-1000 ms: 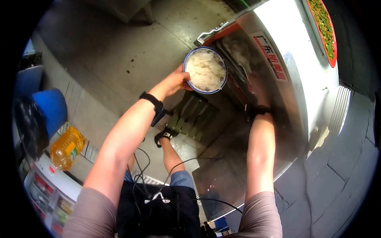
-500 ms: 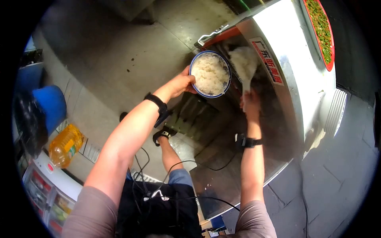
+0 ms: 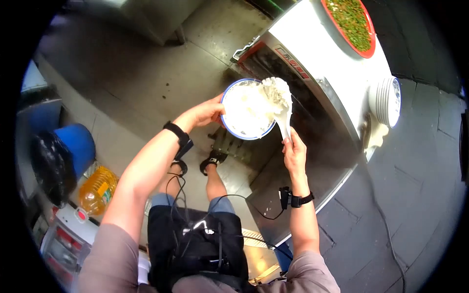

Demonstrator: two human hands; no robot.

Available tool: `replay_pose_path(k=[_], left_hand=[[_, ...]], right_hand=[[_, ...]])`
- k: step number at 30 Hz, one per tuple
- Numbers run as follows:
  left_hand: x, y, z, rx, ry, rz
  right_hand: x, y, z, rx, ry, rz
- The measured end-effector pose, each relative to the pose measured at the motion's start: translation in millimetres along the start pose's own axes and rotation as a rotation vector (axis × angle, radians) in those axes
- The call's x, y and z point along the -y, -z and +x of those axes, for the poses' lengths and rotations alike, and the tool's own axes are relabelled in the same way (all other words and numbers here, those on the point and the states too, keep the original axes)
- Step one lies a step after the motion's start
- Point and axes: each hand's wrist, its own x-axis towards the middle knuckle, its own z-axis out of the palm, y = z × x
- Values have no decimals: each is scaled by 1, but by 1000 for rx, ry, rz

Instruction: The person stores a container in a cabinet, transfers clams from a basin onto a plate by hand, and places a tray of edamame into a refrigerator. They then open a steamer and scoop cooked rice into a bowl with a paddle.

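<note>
My left hand (image 3: 210,111) is closed on the near-left rim of a white bowl with a blue edge, the rice bowl (image 3: 248,136). White rice (image 3: 244,108) fills it, washed out by bright light. In my right hand (image 3: 295,151) is the handle of a white rice paddle (image 3: 283,124), fingers wrapped round it. A clump of rice (image 3: 276,93) sits on the paddle's head, which overlaps the bowl's right rim. Whether the paddle touches the rice in the bowl, I cannot tell.
A steel cabinet (image 3: 317,93) with a white top stands at right, its front compartment dark inside. On top are a red-rimmed dish of chopped greens (image 3: 351,24) and stacked bowls (image 3: 386,101). A yellow oil bottle (image 3: 97,190) and blue bin (image 3: 75,146) stand left. Cables (image 3: 234,196) hang before me.
The paddle with its rice has come up and left out of the cabinet area to the bowl's right rim. The bowl sits slightly lower in view, and the view has shifted.
</note>
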Motion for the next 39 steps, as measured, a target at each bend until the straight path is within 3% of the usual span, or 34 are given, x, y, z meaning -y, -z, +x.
replay_pose_path(k=[1,6,8,10,12,17,26,28,35,37,39], left_hand=[[-14,-5,-15,19,66,49],[-50,-29,-51,63,125,184],[-56,-42,-57,74,89,223],[-50,-53,-62,-37,98,192],[-24,-45,-47,-12,26,94],[4,-60,-22,-109,-82,55],[50,-67,39,-151,-174,190],[54,-63,52,-174,-128,264],[56,-55,87,-208,-117,130],[56,-49,93,-176,-62,-42],[60,-41,103,-190,-83,-58]], right_hand=[[7,5,-11,-61,155,-74],[52,32,-61,-91,162,-75],[66,34,-75,-45,-114,255],[69,37,-83,-52,-115,354],[66,47,-90,92,-253,653],[57,55,-99,288,-532,603],[11,19,-31,285,-519,513],[-5,11,-15,298,-486,654],[-27,-2,26,272,-477,806],[-33,2,39,211,-458,877],[-42,13,76,167,-445,770]])
